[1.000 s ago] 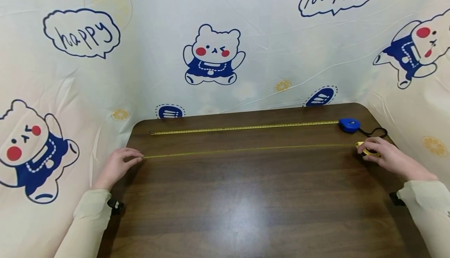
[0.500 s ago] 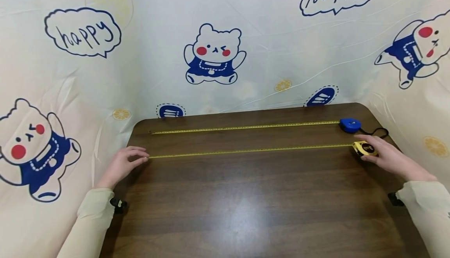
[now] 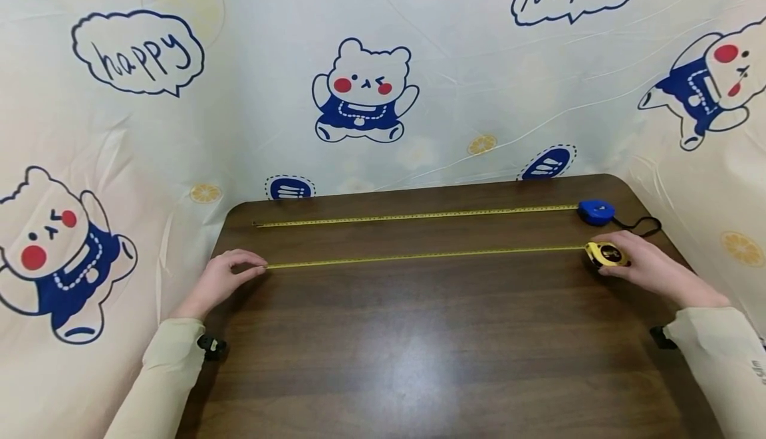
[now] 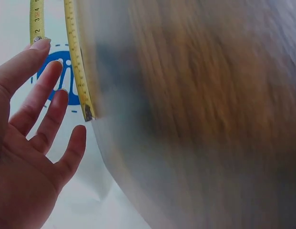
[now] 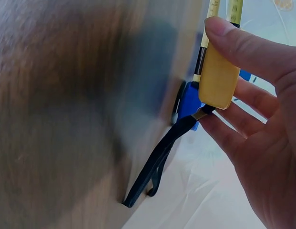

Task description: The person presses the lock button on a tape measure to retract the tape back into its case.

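Observation:
My left hand point(image 3: 221, 281) pinches the hooked end of a yellow tape blade point(image 3: 419, 257) between thumb and fingertip; in the left wrist view the other fingers are spread apart. At the blade's far end, my right hand point(image 3: 649, 269) grips the yellow tape measure point(image 3: 607, 254) by its case. The right wrist view shows the thumb on one side of that yellow case point(image 5: 218, 78) and fingers behind it. The blade runs taut between both hands. Behind it lies a blue tape measure point(image 3: 596, 212), its own blade point(image 3: 419, 215) drawn out leftward across the table.
A black wrist strap point(image 3: 637, 227) trails from the blue case toward the right edge. The brown wooden table point(image 3: 407, 359) has rounded back corners. Printed cloth point(image 3: 431, 113) with bears and "happy" bubbles hangs behind it and at both sides.
Both hands have moved inward, the left one rightward with the blade end and the right one leftward with the yellow tape measure. The stretch of blade between them is shorter.

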The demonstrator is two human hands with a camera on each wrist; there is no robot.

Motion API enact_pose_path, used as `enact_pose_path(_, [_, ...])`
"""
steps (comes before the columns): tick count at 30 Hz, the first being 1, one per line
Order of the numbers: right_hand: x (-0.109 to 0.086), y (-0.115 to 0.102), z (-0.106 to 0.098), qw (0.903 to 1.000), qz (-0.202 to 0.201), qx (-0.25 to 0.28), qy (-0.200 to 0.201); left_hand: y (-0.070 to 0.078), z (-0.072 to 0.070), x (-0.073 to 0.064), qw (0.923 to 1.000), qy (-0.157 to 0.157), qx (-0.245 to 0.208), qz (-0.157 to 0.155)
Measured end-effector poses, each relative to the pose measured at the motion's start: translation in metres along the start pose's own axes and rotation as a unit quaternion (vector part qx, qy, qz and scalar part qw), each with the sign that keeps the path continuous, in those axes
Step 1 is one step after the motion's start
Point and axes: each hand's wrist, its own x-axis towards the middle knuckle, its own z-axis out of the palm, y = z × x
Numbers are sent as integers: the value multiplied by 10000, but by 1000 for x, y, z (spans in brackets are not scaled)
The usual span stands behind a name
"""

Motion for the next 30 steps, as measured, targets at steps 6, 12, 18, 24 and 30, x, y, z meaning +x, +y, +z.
enact_pose_path(6, [4,-5,3,10000,35,25,-71,4,6,5,9996,44,-7,267])
enact_pose_path(12, [8,-10,3,9994,167,149,-277,1,11,7,9996,9,54,271])
enact_pose_path(18, [11,-14,4,9995,57,219,-234,4,13,8,9998,-75,28,181])
enact_pose_path(24, [13,-17,5,9997,-88,158,-176,8,16,11,9998,-196,19,104])
enact_pose_path(30, [16,-19,7,9996,-189,154,-150,14,18,13,9996,-255,-47,127])
